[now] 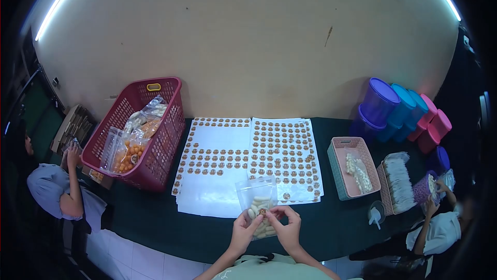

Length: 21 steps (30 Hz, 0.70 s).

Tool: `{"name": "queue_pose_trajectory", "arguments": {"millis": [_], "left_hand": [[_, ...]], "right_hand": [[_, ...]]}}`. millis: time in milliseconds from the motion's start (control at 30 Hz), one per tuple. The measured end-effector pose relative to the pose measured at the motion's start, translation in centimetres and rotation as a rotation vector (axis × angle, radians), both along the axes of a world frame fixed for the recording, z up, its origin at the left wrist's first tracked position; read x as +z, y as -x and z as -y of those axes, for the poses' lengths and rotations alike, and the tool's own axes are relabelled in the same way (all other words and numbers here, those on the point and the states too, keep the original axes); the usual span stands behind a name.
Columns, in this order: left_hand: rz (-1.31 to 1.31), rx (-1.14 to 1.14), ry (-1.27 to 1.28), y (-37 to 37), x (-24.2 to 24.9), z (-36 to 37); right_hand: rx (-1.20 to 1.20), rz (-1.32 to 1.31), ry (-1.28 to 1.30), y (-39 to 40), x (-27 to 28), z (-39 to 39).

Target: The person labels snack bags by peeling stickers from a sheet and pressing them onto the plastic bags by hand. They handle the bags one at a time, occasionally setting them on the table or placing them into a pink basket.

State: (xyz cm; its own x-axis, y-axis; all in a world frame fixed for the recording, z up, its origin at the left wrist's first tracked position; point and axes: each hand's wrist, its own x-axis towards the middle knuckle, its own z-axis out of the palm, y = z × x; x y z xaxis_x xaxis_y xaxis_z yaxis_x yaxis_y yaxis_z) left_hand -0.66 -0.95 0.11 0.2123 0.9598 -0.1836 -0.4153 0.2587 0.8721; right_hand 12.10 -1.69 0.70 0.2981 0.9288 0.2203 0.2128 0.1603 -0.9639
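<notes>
A clear zip pouch of pale, finger-shaped snacks is upright before me at the table's near edge. Its left side is gripped by my left hand, the thumb lying on the front. My right hand closes on the right side, with thumb and fingertips at a small round brown sticker on the pouch front. Just beyond the pouch lie sticker sheets: the left sheet has bare white stretches, while the right sheet carries many rows of stickers.
On the left stands a maroon basket of filled pouches. To the right are a pink-lined basket, a basket of stacked flat bags, a small bowl and lidded purple tubs. People work at both sides.
</notes>
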Motion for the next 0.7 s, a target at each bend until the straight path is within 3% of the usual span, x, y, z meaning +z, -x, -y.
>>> {"name": "queue_pose_trajectory", "arguments": {"millis": [233, 700], "left_hand": [[-0.019, -0.035, 0.001, 0.8, 0.5, -0.5], [0.002, -0.072, 0.01, 0.6, 0.9, -0.2]], "right_hand": [[0.052, -0.139, -0.002, 0.2, 0.6, -0.1], [0.031, -0.042, -0.008, -0.4, -0.3, -0.3]]}}
